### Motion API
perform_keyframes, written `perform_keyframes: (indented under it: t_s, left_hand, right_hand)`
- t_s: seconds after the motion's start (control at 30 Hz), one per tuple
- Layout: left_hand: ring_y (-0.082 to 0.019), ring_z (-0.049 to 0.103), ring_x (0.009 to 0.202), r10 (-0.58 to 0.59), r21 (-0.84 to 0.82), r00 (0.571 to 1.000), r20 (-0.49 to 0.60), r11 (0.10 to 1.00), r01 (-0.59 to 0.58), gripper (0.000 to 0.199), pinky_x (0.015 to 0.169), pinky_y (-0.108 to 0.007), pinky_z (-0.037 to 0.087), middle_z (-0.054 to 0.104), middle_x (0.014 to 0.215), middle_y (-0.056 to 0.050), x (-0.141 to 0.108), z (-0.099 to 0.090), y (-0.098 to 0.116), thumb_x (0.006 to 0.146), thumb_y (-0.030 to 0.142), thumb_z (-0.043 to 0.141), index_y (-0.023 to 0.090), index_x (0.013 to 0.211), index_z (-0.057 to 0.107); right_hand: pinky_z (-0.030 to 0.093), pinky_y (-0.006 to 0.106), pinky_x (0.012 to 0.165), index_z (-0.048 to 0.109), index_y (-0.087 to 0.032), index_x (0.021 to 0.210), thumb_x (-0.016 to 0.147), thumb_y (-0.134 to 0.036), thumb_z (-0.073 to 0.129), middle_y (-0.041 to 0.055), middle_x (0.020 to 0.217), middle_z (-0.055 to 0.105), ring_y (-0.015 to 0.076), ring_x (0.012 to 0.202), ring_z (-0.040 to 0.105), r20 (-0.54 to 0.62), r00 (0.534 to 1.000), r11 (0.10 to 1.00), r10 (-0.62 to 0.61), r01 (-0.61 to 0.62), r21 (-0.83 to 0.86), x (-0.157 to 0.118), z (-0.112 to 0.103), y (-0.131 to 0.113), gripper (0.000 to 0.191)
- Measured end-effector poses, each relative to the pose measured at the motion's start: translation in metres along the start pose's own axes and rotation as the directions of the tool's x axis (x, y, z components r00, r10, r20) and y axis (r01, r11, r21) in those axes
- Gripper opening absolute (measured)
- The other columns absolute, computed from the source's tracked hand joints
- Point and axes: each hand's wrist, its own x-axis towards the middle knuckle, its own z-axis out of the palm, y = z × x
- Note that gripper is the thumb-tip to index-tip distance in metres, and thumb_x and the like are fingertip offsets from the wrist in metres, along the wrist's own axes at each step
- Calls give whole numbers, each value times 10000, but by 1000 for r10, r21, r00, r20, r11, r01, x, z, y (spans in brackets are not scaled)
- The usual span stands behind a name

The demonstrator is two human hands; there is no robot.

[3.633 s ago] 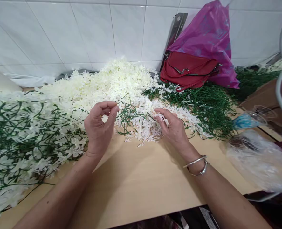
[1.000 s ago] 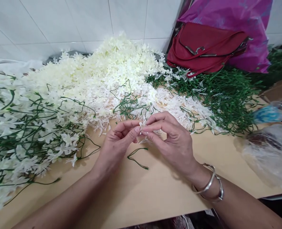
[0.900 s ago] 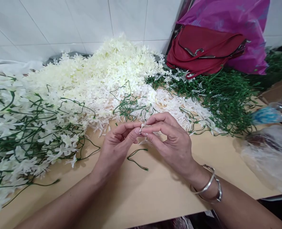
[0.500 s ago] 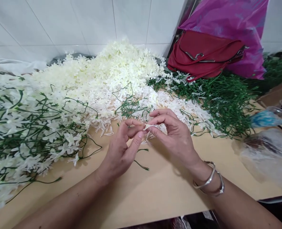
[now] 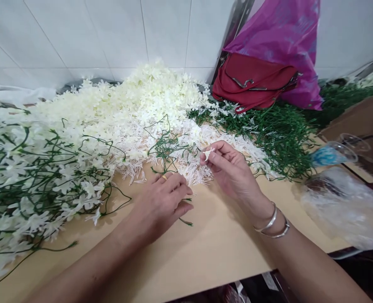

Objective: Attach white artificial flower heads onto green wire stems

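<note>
My right hand (image 5: 230, 168) pinches a small white artificial flower (image 5: 209, 154) between thumb and fingertips, raised over the table. Lower and to its left, my left hand (image 5: 167, 200) hovers palm down, with its thumb apart from loosely bent fingers. Green plastic stems (image 5: 186, 222) lie on the wood just beneath and beside those fingers; whether they touch is hidden by the hand. Beyond both hands spread thin white stamen-like pieces (image 5: 200, 174) and a tangle of green stems (image 5: 165, 145).
Cream petals (image 5: 148, 88) are heaped along the tiled wall. Assembled white flowers on green stems (image 5: 47, 181) cover the left side. At the right are a green stem pile (image 5: 274, 139), a red handbag (image 5: 252, 82), a purple plastic bag (image 5: 284, 38) and a clear plastic bag (image 5: 347, 202).
My hands have come apart. The left hand has let go of the small white flower and dropped toward the table; the right hand keeps it, lifted slightly. The view has turned a little right.
</note>
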Motion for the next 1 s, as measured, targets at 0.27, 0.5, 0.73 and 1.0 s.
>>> perform_keyframes:
  t_s: [0.27,0.5,0.73,1.0]
  left_hand:
    - [-201,659,792,51,156,994,96,986,-66,210,783,-376,416,717,917,-26,-4,13,-5,1068,170,518,199,931,675]
    - [-212,631,749,92,207,979,183,970,-130,187,712,-364,452,669,891,-27,-12,16,-12,1034,88,503,200,985,645]
    - [-202,632,752,45,51,989,138,997,-53,230,692,-338,504,670,911,-35,-12,16,-8,1071,136,427,204,981,627]
    - [-178,731,889,-199,-285,979,-53,942,176,234,754,-273,573,727,1009,-59,0,-6,-15,1077,236,498,222,1138,723]
  right_hand:
    - [515,296,761,711,-249,826,740,-418,889,-4,872,667,161,804,597,-38,999,999,3,-5,-38,3,-1,7,260]
    - [473,289,702,739,-230,847,769,-359,873,-4,825,678,154,750,556,-53,998,990,-24,16,-141,1,-2,12,201]
    - [458,282,679,725,-217,829,762,-375,897,-27,762,648,135,708,552,-18,1000,988,-2,-1,-156,0,-1,7,244]
    - [475,337,777,759,-231,833,826,-261,823,-2,832,708,162,806,616,32,995,944,-98,103,-315,-3,0,7,71]
